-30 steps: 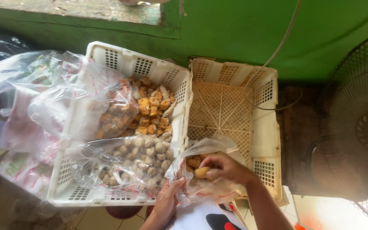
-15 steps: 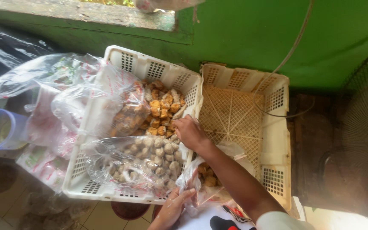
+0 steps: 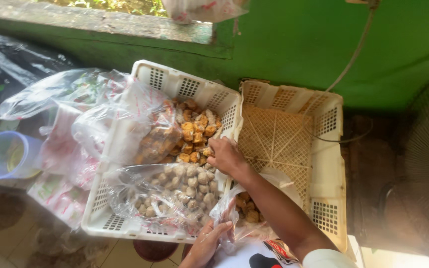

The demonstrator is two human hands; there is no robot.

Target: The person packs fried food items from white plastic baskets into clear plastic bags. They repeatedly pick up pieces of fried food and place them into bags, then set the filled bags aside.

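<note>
The right hand (image 3: 224, 155) is curled over the golden fried pieces (image 3: 194, 136) near the right wall of the left white crate (image 3: 125, 228), fingertips pinching some. The left hand (image 3: 207, 243) pinches the mouth of a thin plastic bag (image 3: 247, 216) just off the crate's near-right corner. The pieces look light, crumbly and greasy; the bag is limp, best held at its rim.

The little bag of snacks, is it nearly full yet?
Not yet, it seems. Done: a few golden pieces already lie in the small clear bag, which the left hand holds open. In hand: the right hand is in the white crate, on the pile of golden pieces. Left: the bag looks far from full, and plenty of pieces remain in the crate.
</note>
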